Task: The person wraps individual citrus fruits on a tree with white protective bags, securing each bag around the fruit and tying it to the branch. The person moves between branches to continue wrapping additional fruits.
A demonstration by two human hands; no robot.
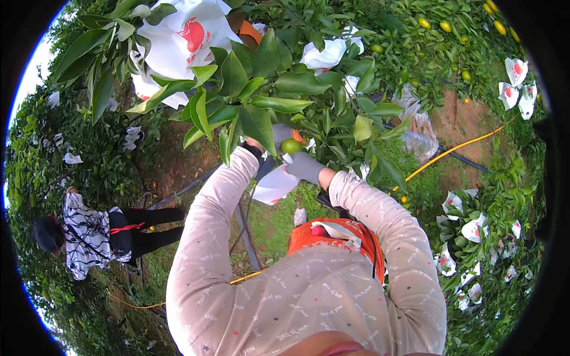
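Note:
A green citrus fruit [291, 147] hangs among the leaves in front of me, between my two gloved hands. My right hand [305, 167], in a grey glove, is closed on the upper edge of a white paper fruit bag [272, 184], which hangs open-sided just below the fruit. Behind the fruit is my left hand [279, 133], also in a grey glove with orange at the fingers; leaves cover much of it, and its grip is hidden. An orange waist apron [336, 233] holds white paper and a red-capped item.
Leafy branches [256, 124] with large white bags [185, 35] hang close ahead. A co-worker [95, 238] stands by trees at the left. A yellow hose [449, 151] and dark pipes cross the ground. Bagged fruit trees stand at the right.

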